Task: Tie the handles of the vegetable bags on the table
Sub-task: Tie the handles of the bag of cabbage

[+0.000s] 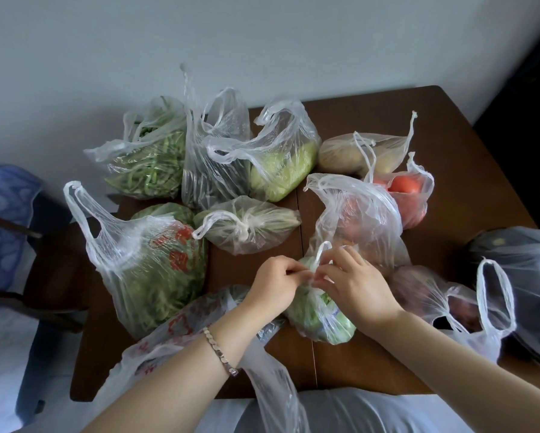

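A small clear bag of green vegetables [320,317] lies near the front middle of the brown table [450,145]. My left hand [273,284] and my right hand [354,284] both pinch its handles together above it; one thin handle loop [320,253] sticks up between my fingers. Behind it a small bag of greens [253,225] lies with its handles knotted. Several other clear bags stand around with loose handles: green beans [146,160], cabbage [285,164], potatoes [362,153], tomatoes [407,195].
A big bag of greens with red print [149,267] stands at the left. An empty printed bag [199,320] lies under my left forearm. A dark bag [525,270] sits at the right edge. A chair with a blue cushion [3,214] stands left of the table.
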`<state>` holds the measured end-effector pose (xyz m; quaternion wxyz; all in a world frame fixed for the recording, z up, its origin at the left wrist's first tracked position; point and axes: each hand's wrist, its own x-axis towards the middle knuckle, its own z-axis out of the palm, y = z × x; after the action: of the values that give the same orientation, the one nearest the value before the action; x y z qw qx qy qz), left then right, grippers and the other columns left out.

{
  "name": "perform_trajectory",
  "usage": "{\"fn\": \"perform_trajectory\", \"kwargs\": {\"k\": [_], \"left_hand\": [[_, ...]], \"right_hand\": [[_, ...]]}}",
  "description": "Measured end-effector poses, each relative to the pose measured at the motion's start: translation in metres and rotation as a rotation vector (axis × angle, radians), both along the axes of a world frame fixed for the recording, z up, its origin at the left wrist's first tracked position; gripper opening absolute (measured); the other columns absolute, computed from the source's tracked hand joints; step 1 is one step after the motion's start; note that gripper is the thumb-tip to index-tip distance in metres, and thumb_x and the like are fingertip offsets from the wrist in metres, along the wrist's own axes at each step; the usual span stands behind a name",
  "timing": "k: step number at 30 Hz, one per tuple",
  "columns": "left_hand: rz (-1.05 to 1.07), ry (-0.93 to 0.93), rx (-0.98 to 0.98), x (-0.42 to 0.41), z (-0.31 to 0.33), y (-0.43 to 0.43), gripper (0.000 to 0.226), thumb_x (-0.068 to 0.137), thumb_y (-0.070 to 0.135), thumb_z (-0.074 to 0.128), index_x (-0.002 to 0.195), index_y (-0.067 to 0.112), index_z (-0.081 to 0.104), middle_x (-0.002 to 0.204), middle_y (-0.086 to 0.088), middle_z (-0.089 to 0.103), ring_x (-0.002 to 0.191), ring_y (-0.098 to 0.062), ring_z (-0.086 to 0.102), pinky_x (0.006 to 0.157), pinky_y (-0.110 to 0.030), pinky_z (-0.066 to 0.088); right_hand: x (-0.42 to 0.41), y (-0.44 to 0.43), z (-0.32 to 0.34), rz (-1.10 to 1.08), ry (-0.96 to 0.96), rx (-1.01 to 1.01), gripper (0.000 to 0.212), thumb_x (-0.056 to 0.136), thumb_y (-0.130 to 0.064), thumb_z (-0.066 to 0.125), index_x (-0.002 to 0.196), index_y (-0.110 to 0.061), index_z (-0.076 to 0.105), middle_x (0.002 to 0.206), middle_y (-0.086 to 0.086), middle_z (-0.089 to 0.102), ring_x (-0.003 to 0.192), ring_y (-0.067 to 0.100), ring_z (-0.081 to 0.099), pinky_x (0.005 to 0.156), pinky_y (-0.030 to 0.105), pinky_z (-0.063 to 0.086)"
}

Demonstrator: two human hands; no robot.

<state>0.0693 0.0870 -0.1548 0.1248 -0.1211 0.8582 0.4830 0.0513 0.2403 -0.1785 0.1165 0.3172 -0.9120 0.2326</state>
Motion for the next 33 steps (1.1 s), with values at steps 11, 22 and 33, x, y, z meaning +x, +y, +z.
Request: {"fn": "perform_trajectory", "kwargs": {"k": [11,22,33], "left_hand": [[0.073,0.011,-0.181,0.006,-0.013,-0.01,0.014,0.083,0.018,0.067,0.085,0.006,0.073,0.073,0.013,0.052,0.079,-0.009,0.051,0.059,-0.005,0.036],[-0.094,-0.214,-0.172,-0.013,0.002,-0.012,0.014,0.087,0.024,0.057,0.086,0.015,0.068,0.09,-0.001,0.066,0.082,-0.013,0.06,0.07,-0.025,0.046],[-0.018,-0.181,0.011,-0.087,-0.007,0.025,0.079,0.077,0.028,0.072,0.142,0.015,0.03,0.143,-0.003,0.041,0.126,-0.018,0.043,0.092,-0.024,0.039]], "right_hand": [[0.025,0.007,-0.009,0.023,0.019,0.191,0.031,0.082,-0.038,0.039,0.064,-0.022,0.06,0.067,-0.009,0.055,0.071,0.011,0.042,0.059,0.02,0.042],[-0.007,0.02,0.036,-0.117,-0.494,-0.358,0.007,0.083,-0.017,0.065,0.079,-0.015,0.06,0.074,-0.009,0.054,0.065,0.006,0.049,0.062,0.018,0.041],[-0.081,0.05,0.016,-0.534,-0.859,-0.104,0.017,0.081,-0.029,0.062,0.094,-0.018,0.058,0.105,0.01,0.048,0.106,0.029,0.047,0.093,0.043,0.044]]}}
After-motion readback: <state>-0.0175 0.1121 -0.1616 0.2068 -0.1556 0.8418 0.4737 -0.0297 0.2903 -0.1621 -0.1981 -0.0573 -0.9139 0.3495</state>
